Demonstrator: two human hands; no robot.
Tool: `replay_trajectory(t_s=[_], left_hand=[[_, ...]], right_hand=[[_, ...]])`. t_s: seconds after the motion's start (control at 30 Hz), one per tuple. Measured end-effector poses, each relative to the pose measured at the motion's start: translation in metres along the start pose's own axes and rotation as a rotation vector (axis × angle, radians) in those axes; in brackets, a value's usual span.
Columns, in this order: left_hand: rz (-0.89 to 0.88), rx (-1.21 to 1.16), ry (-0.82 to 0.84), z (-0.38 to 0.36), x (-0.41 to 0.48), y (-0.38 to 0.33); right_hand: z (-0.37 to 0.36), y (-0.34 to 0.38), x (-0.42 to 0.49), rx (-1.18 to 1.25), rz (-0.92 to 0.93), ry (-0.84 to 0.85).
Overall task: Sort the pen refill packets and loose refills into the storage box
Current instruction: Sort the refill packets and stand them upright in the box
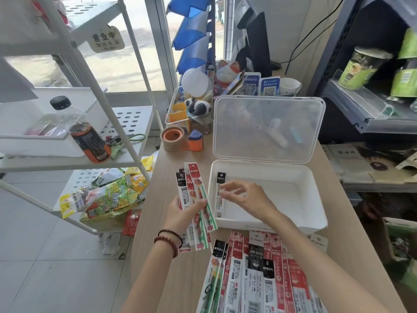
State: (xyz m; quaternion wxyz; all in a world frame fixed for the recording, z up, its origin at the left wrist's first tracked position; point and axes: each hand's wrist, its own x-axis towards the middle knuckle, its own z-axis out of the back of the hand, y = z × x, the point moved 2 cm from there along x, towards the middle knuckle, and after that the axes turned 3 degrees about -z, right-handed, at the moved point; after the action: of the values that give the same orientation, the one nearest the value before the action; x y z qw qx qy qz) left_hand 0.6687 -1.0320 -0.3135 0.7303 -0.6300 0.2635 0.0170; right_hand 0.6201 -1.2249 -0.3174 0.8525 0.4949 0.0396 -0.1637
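I stand by the table (165,177) and look down. The person's left hand (180,216) grips a bunch of packets (196,188). The fingers and thumb are curled round the lower half, and the tops spread out like a fan.

The right hand (248,197) reaches over the white storage box (282,171). The box's clear lid (268,129) stands open behind it. One black-topped packet (219,206) lies flat inside the box, along its left wall. The fingertips of the right hand are bent and right at that packet. From here I cannot tell if they pinch it or just hover by it.

A big pile of packets (259,267) waits on the table, just in front of the box. So most of the sorting is not done yet, I think.

These packets look long, thin and very light. They are shiny plastic, so I think they slide on each other and slip out of a bunch easily. They look bendy too, and may flop if held only by one end. It looks best to pinch one flat near the middle, thumb on top, or to take it by the stiff printed top. Squeezing hard could snap the thin refills inside.
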Motion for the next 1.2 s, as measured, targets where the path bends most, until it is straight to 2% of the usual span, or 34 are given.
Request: replay_trajectory(t_s=[0.27,0.5,0.73,0.9,1.07,1.2], left_hand=[[-0.098,0.083,0.02,-0.021,-0.002,-0.005],[-0.065,0.138,0.051,-0.018,-0.002,-0.003],[-0.023,0.195,0.023,-0.023,-0.002,-0.005],[0.0,0.184,0.023,-0.022,0.001,-0.002],[-0.004,0.177,0.041,-0.022,0.004,0.0],[-0.003,0.158,0.036,-0.022,0.006,0.001]], right_hand=[[-0.014,0.0,-0.009,0.237,-0.016,0.017],[-0.018,-0.002,-0.011,0.34,-0.074,0.093],[-0.008,-0.01,-0.011,0.516,-0.119,-0.104],[-0.01,-0.012,-0.01,0.492,-0.118,-0.161],[-0.017,-0.018,-0.005,0.268,-0.144,-0.19],[-0.018,-0.016,0.002,0.237,-0.165,-0.276]])
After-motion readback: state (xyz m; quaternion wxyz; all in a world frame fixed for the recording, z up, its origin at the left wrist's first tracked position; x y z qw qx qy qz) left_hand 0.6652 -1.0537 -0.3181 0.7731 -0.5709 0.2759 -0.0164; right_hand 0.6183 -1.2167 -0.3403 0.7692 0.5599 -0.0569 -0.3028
